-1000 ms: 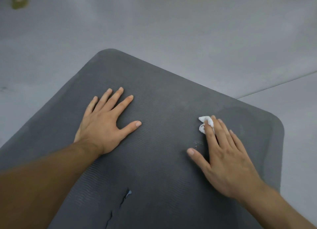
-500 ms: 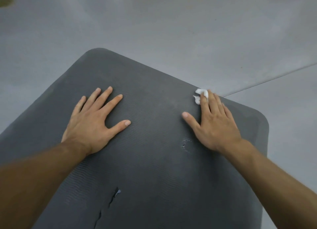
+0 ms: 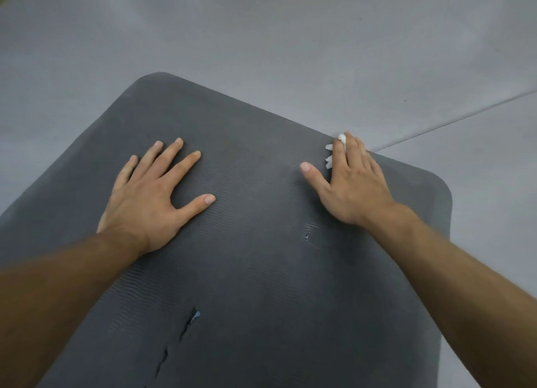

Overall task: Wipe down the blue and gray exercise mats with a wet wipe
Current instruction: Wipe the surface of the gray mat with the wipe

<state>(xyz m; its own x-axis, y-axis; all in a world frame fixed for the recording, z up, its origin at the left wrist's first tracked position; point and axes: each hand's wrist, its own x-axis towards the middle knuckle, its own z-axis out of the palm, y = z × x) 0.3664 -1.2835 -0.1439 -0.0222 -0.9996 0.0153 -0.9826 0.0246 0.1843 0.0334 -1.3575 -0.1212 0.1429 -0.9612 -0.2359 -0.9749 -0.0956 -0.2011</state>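
Now: wet wipe pressed at the far edge of the gray mat

Both of the person's bare forearms reach forward over the gray mat, which lies flat on a pale gray floor with its far end turned at an angle to the view. The right grip lies palm down at the mat's far edge, nearer the far right corner than the far left one. Its fingers are straight and close together, the thumb spread toward the mat's middle. It is not curled round anything: the flat fingers press the crumpled white wet wipe onto the mat. Small bits of wipe show beside the index finger and at the fingertips, right at the edge. The left grip is also flat and relaxed, holding nothing. Its fingers are fanned out and its palm rests on the mat toward the left edge, well apart from the right one.

Between the two forearms, toward the near end, a jagged tear runs through the mat, with a bluish bit showing at its far end. A small scuff marks the ribbed surface just beside the right wrist. A thin seam crosses the floor beyond the far right corner.
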